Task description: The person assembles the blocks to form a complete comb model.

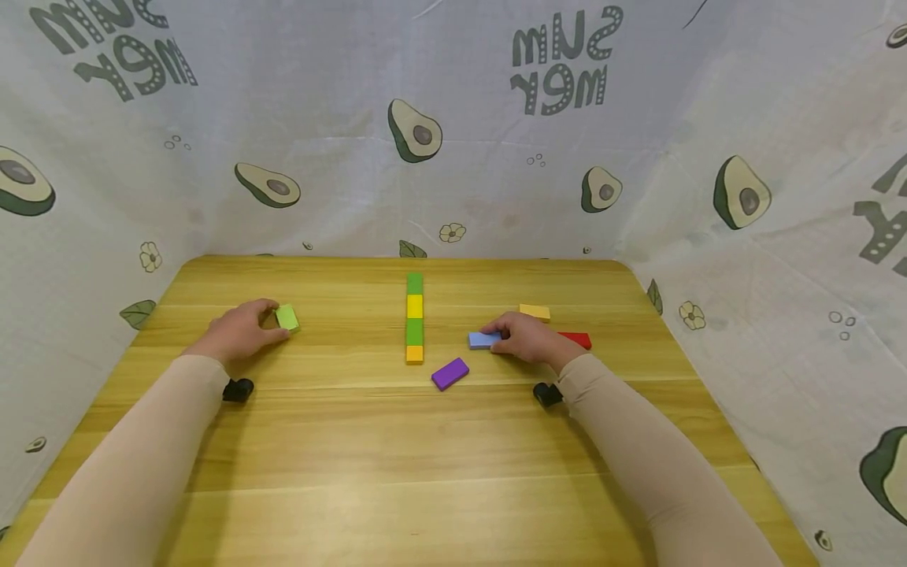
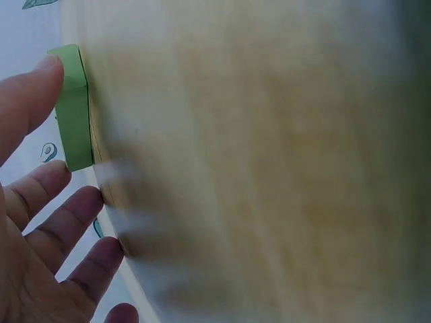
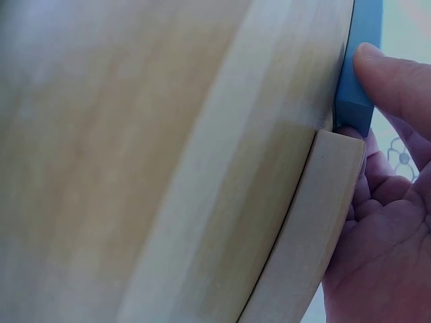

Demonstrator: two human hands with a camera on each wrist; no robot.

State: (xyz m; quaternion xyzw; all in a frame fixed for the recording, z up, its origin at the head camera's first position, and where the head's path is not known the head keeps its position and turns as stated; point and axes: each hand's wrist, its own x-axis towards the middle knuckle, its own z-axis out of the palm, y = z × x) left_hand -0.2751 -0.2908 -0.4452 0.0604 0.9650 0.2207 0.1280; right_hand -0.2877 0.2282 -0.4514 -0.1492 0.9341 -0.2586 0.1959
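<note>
My left hand [image 1: 244,331] is at the left of the wooden table, pinching a light green block [image 1: 287,317] by its ends between thumb and fingertips. In the left wrist view the thumb lies on this green block [image 2: 74,114], while the other fingers spread loosely. Right of centre, my right hand [image 1: 527,340] grips a flat blue block [image 1: 482,341] lying on the table. The right wrist view has the thumb against the blue block [image 3: 357,101], with a pale tan-looking block [image 3: 306,229] close by the palm.
Between the hands stands a straight row of green, yellow and orange blocks [image 1: 414,331]. A purple block [image 1: 450,374] lies slanted near its front end. Beyond my right hand is a yellow-orange block [image 1: 534,313]; a red block [image 1: 575,340] is partly behind the wrist. Printed cloth surrounds the table.
</note>
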